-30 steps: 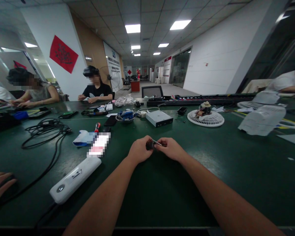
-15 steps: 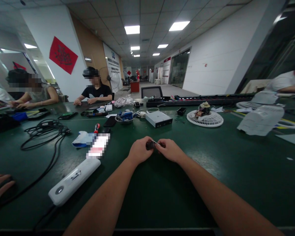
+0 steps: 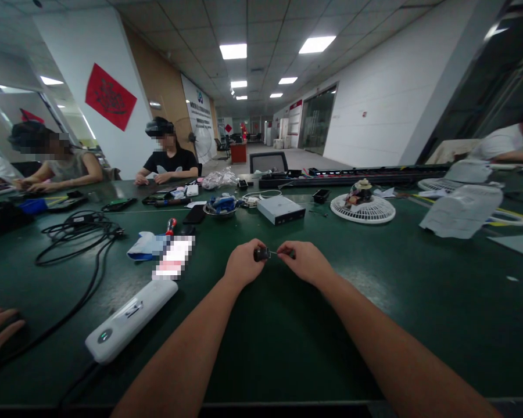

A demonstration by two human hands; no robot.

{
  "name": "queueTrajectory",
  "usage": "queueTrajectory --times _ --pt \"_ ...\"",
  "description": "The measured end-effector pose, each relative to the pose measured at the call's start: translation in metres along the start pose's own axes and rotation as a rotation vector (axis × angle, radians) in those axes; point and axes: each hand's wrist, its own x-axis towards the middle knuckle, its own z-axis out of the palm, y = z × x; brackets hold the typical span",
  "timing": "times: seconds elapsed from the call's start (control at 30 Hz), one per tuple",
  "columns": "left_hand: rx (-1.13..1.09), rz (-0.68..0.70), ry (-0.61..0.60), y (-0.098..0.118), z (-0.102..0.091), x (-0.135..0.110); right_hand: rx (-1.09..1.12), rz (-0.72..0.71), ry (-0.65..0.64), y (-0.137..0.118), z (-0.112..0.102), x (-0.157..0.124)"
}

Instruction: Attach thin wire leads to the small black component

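Above the middle of the green table [image 3: 270, 342], my left hand [image 3: 242, 264] is closed around a small dark cylindrical part [image 3: 260, 254]. The part's right end faces my right hand [image 3: 304, 261], whose thumb and fingers pinch together at a thin, light-coloured rod or wire [image 3: 274, 253]. This thin piece spans the short gap between the two hands and meets the dark part's end; whether it enters the part is too small to tell. Beyond the hands lies a silver optical drive [image 3: 281, 209].
To the left are a white elongated device [image 3: 131, 321], a folded cloth [image 3: 146, 246], a red-handled screwdriver [image 3: 171, 225] and coiled black cable [image 3: 81, 229]. Another person's hand [image 3: 0, 331] rests at the left edge. A white fan grille [image 3: 362, 216] and a metal bowl [image 3: 221, 212] stand farther back.
My hands have moved slightly apart, the right one shifting right. The dark part and the thin piece between the hands now show more clearly.
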Motion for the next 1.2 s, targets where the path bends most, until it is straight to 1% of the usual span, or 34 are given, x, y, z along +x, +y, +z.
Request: queueTrajectory --times 0.1,0.23,0.33,0.4,0.47,0.6,0.73,0.8,0.87,0.93,0.97,1.07,1.2 --pt "0.025 0.004 0.007 0.003 -0.002 -0.001 -0.037 0.007 0.001 -0.003 -0.003 -0.001" --pt "0.034 0.064 0.022 0.005 -0.005 -0.001 0.076 -0.025 -0.019 -0.003 -0.005 -0.001" --pt "0.028 0.095 0.014 0.006 -0.006 -0.001 0.091 0.018 0.011 -0.002 -0.005 0.000" --pt "0.042 0.098 -0.002 0.008 -0.006 -0.001 0.061 0.050 -0.005 -0.002 -0.005 0.000" --pt "0.054 0.101 -0.004 0.009 -0.005 -0.001 0.069 0.040 -0.046 -0.001 -0.006 -0.001" --pt "0.054 0.110 0.028 0.008 -0.006 -0.001 0.198 -0.007 -0.086 0.000 -0.006 -0.001" --pt "0.074 0.102 0.030 0.007 -0.005 -0.001 0.194 0.063 -0.044 0.003 -0.001 0.001" --pt "0.088 0.100 0.028 0.008 -0.005 -0.001 0.230 0.059 -0.072 0.005 0.002 0.002" --pt "0.087 0.101 0.026 0.009 -0.006 -0.001 0.313 0.036 -0.126 0.006 0.004 0.003" --pt "0.077 0.104 0.015 0.010 -0.006 -0.001 0.360 0.036 -0.130 0.006 0.004 0.003" --pt "0.070 0.108 0.008 0.010 -0.006 -0.001 0.343 0.051 -0.104 0.005 0.004 0.003" --pt "0.062 0.117 0.004 0.012 -0.007 -0.001 0.198 0.089 -0.033 0.001 0.001 0.001" --pt "0.086 0.092 0.021 0.014 -0.007 -0.002 0.074 0.114 -0.080 -0.003 -0.002 -0.001"
